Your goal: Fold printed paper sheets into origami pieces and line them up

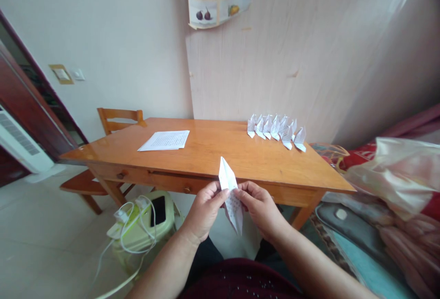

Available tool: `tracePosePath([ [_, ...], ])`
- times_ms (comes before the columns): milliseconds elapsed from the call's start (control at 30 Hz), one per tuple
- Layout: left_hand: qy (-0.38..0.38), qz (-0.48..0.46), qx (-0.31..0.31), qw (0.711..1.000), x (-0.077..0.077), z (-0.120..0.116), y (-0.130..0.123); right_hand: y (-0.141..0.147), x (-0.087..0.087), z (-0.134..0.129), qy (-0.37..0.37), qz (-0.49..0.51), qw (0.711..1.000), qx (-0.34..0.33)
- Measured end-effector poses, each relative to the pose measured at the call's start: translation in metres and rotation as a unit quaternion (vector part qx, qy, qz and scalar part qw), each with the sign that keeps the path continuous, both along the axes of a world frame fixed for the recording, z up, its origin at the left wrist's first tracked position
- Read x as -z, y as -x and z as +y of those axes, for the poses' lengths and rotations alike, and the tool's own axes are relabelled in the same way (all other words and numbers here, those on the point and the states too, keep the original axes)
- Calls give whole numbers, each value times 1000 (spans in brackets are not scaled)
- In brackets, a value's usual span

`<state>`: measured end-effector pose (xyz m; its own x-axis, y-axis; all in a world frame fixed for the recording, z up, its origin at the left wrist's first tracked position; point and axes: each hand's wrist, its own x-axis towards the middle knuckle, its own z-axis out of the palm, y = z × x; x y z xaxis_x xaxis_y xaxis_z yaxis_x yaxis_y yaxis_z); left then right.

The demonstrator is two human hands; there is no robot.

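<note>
A folded sheet of printed white paper [233, 207], long and pointed at both ends, is held upright in front of the table's near edge. My left hand [207, 205] pinches its left side between thumb and fingers. On the opposite side, my right hand [257, 203] grips the paper the same way, both thumbs near its middle. Several folded paper figures [275, 127] stand grouped at the table's back right. A stack of printed sheets [165, 140] lies flat on the left part of the table.
The wooden table [213, 143] stands against the wall, with a wooden chair [120, 119] at its left. Below left, a pale green stool [165, 230] bears a phone [158, 211] and a power strip with white cables. Plastic bags [395, 171] crowd the right side.
</note>
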<state>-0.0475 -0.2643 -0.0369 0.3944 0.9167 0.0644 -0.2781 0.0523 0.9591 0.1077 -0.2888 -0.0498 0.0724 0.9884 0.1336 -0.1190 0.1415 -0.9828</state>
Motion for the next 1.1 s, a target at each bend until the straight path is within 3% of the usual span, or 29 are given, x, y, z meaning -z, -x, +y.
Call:
tracePosePath([
  [467, -89, 0, -48, 995, -4, -10, -5, -3, 3, -2, 16, 88, 996, -8],
  [733, -175, 125, -114, 970, 3, -8, -6, 0, 6, -6, 6, 113, 993, -23],
  [933, -153, 124, -87, 976, 1, -12, -2, 2, 8, -7, -8, 80, 997, 6],
  [1100, -188, 133, -79, 970, -2, -17, 0, 5, 7, -9, -27, 66, 997, 26],
])
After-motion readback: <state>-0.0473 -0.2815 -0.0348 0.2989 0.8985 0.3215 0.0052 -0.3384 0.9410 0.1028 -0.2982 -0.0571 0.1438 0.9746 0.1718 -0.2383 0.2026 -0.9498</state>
